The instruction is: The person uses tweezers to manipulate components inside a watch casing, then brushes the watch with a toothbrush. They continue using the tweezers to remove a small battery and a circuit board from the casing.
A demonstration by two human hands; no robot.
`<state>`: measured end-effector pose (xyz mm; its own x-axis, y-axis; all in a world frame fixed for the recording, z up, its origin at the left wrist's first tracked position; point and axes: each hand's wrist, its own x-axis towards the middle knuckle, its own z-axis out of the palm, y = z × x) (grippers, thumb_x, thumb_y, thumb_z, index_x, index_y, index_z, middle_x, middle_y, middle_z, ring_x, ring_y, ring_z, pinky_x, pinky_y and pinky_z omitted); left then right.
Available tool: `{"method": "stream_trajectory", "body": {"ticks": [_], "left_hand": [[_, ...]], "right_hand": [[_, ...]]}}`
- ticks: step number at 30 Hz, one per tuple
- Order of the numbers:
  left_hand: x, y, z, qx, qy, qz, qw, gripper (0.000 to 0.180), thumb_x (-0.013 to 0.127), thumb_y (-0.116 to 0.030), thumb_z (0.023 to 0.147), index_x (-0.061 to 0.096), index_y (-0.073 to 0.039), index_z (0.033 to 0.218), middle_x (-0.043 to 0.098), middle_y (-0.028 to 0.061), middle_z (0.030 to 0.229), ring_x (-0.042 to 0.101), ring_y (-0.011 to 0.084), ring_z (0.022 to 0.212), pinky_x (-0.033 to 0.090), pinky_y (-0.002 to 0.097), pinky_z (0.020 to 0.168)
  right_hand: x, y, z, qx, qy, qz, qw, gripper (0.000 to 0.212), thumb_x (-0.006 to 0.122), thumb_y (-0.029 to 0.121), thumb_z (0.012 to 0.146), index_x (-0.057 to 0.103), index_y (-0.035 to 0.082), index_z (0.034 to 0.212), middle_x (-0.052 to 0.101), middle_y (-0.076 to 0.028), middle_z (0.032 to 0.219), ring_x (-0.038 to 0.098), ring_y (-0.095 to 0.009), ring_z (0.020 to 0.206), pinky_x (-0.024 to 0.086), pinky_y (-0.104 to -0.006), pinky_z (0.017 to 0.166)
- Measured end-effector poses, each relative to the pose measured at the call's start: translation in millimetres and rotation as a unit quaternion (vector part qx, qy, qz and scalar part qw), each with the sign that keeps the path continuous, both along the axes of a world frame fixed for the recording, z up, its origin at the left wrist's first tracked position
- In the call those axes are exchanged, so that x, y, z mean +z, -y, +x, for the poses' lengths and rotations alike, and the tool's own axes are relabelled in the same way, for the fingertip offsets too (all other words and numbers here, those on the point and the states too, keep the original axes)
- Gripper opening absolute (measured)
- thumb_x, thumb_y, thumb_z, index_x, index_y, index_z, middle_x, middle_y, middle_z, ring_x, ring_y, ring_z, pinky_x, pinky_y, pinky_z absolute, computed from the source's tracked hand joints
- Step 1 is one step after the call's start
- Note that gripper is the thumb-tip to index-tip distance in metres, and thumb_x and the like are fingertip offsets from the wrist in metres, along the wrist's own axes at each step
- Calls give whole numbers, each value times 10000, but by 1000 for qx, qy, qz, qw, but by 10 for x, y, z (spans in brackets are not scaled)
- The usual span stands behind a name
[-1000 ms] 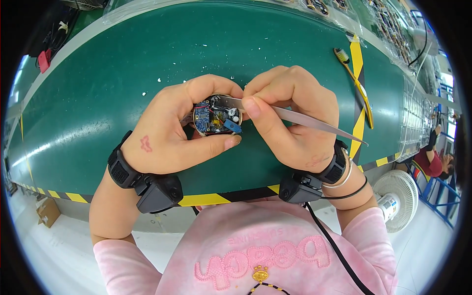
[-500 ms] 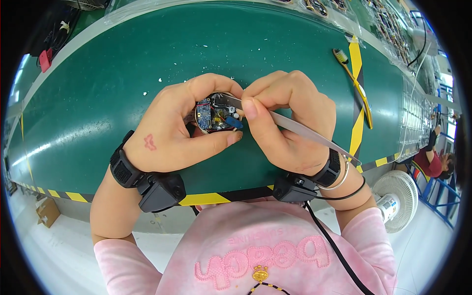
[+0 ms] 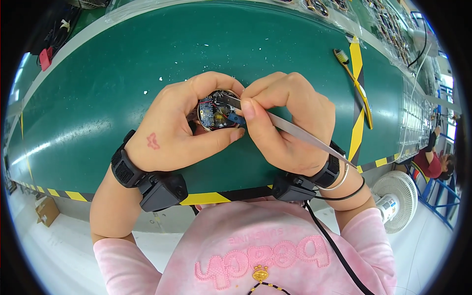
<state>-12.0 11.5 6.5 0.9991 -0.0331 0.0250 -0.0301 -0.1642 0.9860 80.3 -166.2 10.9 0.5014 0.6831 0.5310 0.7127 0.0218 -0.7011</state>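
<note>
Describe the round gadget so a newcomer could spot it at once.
Find the green table, then the left hand above its middle. That hand holds the gadget, an open case with a blue board. Unlike the long metal tool in the right hand, the gadget is round and full of parts.

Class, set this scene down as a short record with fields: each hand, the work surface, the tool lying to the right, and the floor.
Left hand: holds round circuit assembly
Right hand: pinches metal tweezers, one end at the assembly
Surface: green tabletop, white specks
Tool: brush across striped tape
Floor: white fan
</note>
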Motion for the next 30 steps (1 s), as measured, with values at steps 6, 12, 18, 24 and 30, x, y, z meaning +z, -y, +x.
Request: {"method": "stream_trajectory", "body": {"ticks": [6,12,18,24,30], "left_hand": [[8,-12,-6,-3,-14,26,1000,385,765,-94,752,612,-16,1095,638,44,795,565,109,635,466,254,593],[10,-7,9,4,-15,10,1000,388,760,-91,747,611,-15,1097,636,49,788,571,116,638,472,255,598],[-11,4,-1,2,14,7,1000,387,752,-85,748,610,-14,1101,640,52,801,582,114,654,481,253,608],[13,31,-2,20,0,40,999,383,750,-71,748,611,-19,1101,643,47,826,591,106,673,485,253,612],[0,51,-2,39,1,46,998,384,756,-60,744,614,-34,1100,647,35,867,605,100,706,498,252,637]], "right_hand": [[-3,-12,5,5,-12,-18,1000,134,668,-30,844,548,29,844,688,-101,796,622,-157,607,483,-250,536],[-1,-7,-16,-17,59,-3,998,127,666,-39,844,559,29,858,688,-101,807,631,-165,624,487,-250,549],[-15,-25,-9,-4,31,16,999,138,664,-47,833,551,30,856,681,-101,792,627,-178,605,479,-254,534],[-20,-21,-34,-31,49,-6,998,144,653,-56,828,539,29,847,665,-99,774,615,-187,584,470,-260,513],[-40,-27,-38,-44,76,4,996,151,649,-59,826,531,34,841,656,-98,764,607,-186,574,463,-262,500]]}}
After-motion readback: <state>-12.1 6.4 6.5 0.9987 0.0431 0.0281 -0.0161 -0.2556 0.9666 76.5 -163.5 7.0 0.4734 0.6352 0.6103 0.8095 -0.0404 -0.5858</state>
